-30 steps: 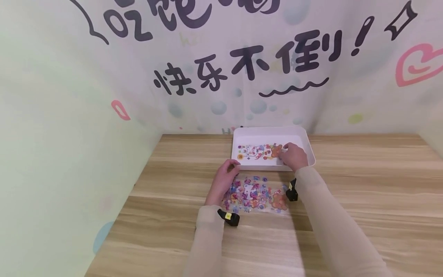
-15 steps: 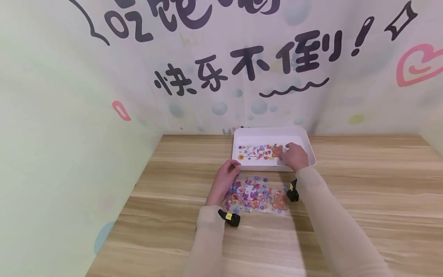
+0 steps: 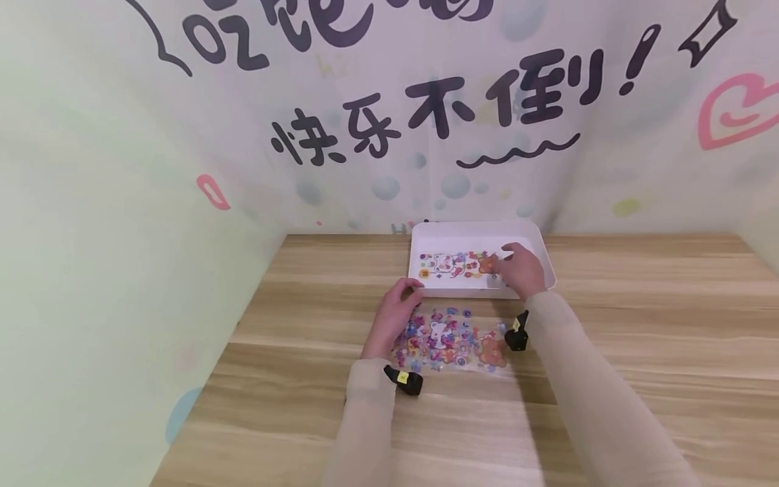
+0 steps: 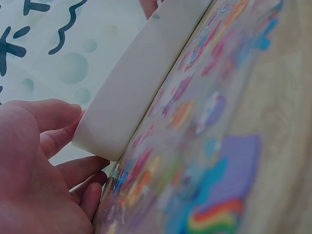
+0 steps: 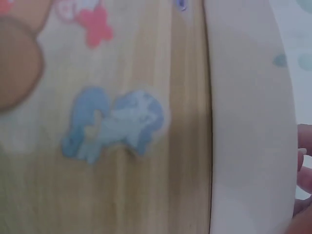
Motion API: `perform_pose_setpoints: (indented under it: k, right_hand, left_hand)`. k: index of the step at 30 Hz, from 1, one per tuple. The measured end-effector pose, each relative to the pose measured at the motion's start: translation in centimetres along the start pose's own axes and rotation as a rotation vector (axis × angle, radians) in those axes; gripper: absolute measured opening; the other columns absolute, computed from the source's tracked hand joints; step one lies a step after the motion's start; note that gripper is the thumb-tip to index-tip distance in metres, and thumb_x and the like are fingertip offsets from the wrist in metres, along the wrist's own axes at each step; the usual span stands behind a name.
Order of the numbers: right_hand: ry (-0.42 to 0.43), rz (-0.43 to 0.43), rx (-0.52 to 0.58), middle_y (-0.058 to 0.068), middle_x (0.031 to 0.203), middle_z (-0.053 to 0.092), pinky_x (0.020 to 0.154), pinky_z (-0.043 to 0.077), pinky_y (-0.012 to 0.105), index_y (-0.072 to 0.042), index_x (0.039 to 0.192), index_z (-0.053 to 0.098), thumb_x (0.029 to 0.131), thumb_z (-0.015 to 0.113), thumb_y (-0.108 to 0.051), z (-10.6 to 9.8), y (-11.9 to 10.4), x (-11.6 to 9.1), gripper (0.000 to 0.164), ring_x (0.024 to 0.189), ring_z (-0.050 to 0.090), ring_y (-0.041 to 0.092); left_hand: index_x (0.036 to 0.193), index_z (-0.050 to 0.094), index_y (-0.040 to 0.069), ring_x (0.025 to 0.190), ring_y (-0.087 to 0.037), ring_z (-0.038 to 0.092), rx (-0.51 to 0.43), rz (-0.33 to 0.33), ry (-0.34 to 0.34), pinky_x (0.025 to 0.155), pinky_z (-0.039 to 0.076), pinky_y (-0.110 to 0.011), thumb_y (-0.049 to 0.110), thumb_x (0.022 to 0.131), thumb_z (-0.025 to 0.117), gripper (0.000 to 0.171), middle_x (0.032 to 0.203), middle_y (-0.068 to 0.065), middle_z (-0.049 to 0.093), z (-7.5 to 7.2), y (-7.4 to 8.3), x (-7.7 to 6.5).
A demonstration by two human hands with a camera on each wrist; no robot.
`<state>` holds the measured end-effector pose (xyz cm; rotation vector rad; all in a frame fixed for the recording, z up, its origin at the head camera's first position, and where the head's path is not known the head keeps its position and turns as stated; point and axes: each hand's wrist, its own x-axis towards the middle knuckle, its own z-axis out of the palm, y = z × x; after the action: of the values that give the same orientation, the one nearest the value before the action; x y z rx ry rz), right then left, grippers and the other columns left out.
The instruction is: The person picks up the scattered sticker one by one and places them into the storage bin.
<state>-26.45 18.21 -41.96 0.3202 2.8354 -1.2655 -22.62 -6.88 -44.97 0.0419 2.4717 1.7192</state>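
Note:
My left hand (image 3: 395,314) grips the near-left corner of a white tray (image 3: 468,294), with fingers at the rim and against the outer wall in the left wrist view. A clear sticker sheet (image 3: 449,265) printed with a white bear and a brown bear lies inside the tray. Over the right end of that sheet my right hand (image 3: 523,270) reaches in, index finger raised apart from the lower fingers near the brown bear. In the right wrist view its fingers (image 5: 304,178) show only partly beyond the tray wall.
More clear sticker sheets (image 3: 439,338) overlap on the wooden table (image 3: 304,419) right in front of the tray. A blue pony sticker (image 5: 114,122) shows there in the right wrist view. A printed cloth wall (image 3: 365,189) stands behind the tray.
My right hand has shifted slightly to the right, and its index finger has lifted a little off the brown bear end. The left hand stays at the tray corner.

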Motion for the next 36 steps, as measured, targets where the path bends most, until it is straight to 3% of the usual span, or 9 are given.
perform_pose_setpoints:
  k: [8,14,22,28,36]
  right_hand:
    - [0.02,-0.012,0.131,0.016,0.11,0.051,0.06,0.047,0.031,-0.006,0.127,0.042,0.092,0.044,-0.025,-0.6,0.2,-0.3,0.04,0.077,0.056,0.025]
    - [0.021,-0.04,0.192,0.015,0.11,0.052,0.059,0.048,0.035,-0.007,0.126,0.043,0.093,0.042,-0.029,-0.9,0.2,-0.5,0.04,0.079,0.057,0.024]
    - [0.04,-0.127,0.18,0.012,0.108,0.053,0.06,0.047,0.031,-0.01,0.122,0.047,0.092,0.045,-0.028,-1.9,-0.3,-1.4,0.036,0.084,0.058,0.029]
    - [0.033,-0.178,0.172,0.013,0.107,0.054,0.063,0.048,0.039,-0.008,0.12,0.049,0.09,0.046,-0.041,-2.8,-0.4,-2.2,0.045,0.085,0.058,0.03]
    - [-0.081,-0.179,0.155,0.012,0.104,0.058,0.067,0.049,0.033,-0.011,0.114,0.053,0.088,0.048,-0.046,-3.4,-0.1,-4.1,0.044,0.084,0.058,0.022]
  left_hand:
    - [0.102,0.057,0.029,0.113,-0.015,0.045,-0.003,0.001,-0.002,0.096,0.032,-0.041,0.036,0.088,0.053,0.016,0.117,0.009,0.052,0.3,0.2,0.0]
    - [0.101,0.056,0.027,0.112,-0.014,0.045,-0.016,0.022,-0.015,0.096,0.033,-0.038,0.035,0.088,0.053,0.016,0.118,0.007,0.052,0.4,0.2,-0.1]
    - [0.103,0.056,0.027,0.116,-0.016,0.043,-0.027,0.019,-0.012,0.097,0.031,-0.04,0.036,0.088,0.053,0.018,0.12,0.007,0.052,0.3,0.2,-0.1]
    - [0.103,0.056,0.028,0.118,-0.017,0.042,-0.013,0.012,-0.005,0.098,0.03,-0.042,0.038,0.088,0.052,0.018,0.122,0.006,0.051,0.2,0.1,0.1]
    - [0.101,0.055,0.033,0.121,-0.015,0.039,0.005,-0.007,-0.013,0.099,0.029,-0.042,0.04,0.087,0.052,0.016,0.126,0.009,0.048,0.2,-0.1,0.2]
